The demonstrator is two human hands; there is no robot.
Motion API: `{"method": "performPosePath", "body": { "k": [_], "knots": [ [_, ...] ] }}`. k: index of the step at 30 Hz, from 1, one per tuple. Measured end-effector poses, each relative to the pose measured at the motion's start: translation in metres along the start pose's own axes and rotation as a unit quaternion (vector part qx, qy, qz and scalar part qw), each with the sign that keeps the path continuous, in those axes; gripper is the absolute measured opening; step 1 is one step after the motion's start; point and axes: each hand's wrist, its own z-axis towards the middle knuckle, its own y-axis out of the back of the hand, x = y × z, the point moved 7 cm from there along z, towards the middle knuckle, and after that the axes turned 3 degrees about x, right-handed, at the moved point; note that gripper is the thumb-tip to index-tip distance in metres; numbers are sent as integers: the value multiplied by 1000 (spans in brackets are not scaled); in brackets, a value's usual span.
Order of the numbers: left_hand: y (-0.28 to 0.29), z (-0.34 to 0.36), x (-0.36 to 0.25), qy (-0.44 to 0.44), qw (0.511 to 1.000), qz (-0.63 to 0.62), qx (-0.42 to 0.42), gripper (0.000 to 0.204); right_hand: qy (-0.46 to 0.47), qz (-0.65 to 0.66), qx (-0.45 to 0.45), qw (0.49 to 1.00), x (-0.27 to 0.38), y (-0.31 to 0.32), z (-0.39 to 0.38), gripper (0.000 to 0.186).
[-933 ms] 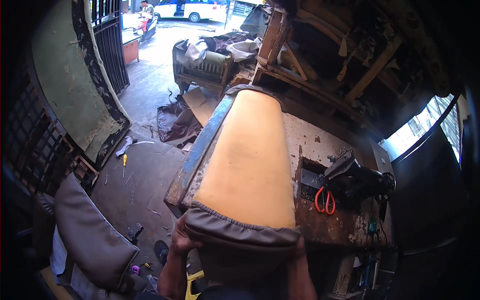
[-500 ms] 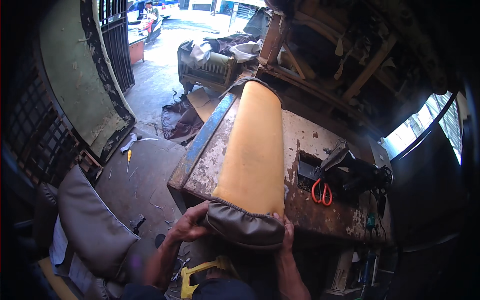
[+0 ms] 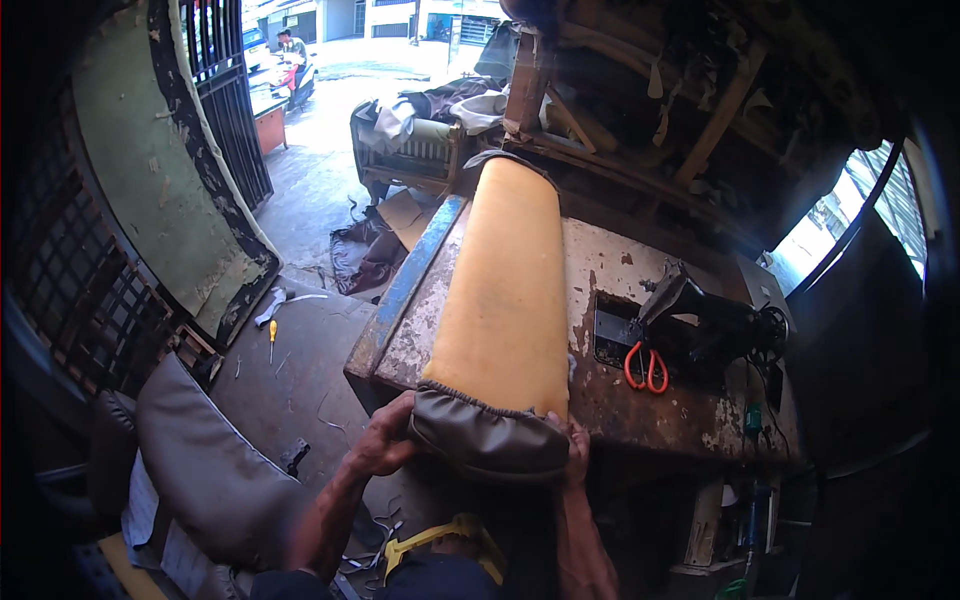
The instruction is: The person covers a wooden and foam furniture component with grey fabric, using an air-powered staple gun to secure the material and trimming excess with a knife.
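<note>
The step in hand appears to be fitting the brown cover (image 3: pixel 490 445) with its gathered edge around the near end of the long yellow foam pad (image 3: pixel 500 290), at the lower centre of the frame. The pad lies lengthwise on the worn tabletop (image 3: pixel 612 265), running up to the upper centre, its broad face bare above the gathers. The left hand (image 3: pixel 388 440) has its fingers closed on the cover's left corner; the right hand (image 3: pixel 574 448) has its fingers closed around the opposite corner, tips at the line where cover meets foam. The next move seems to call for an even pull on both corners, so the gathered edge sits straight without the foam bunching or twisting underneath
</note>
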Motion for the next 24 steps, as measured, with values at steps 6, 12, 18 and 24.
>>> {"method": "performPosePath", "body": {
  "k": [6,12,18,24],
  "knots": [
    [-9,-31,-3,-52,995,82,20,56,20,-44,-36,998,6,3,-35,37],
    [-21,-48,-65,-61,991,120,13,49,9,33,11,999,20,-11,-58,41],
    [-46,-32,-188,-193,930,291,120,44,-83,182,44,979,-64,-33,-84,40],
    [-101,10,-229,-167,886,368,226,51,-44,243,106,963,-46,-65,-88,38]
  ]
}}
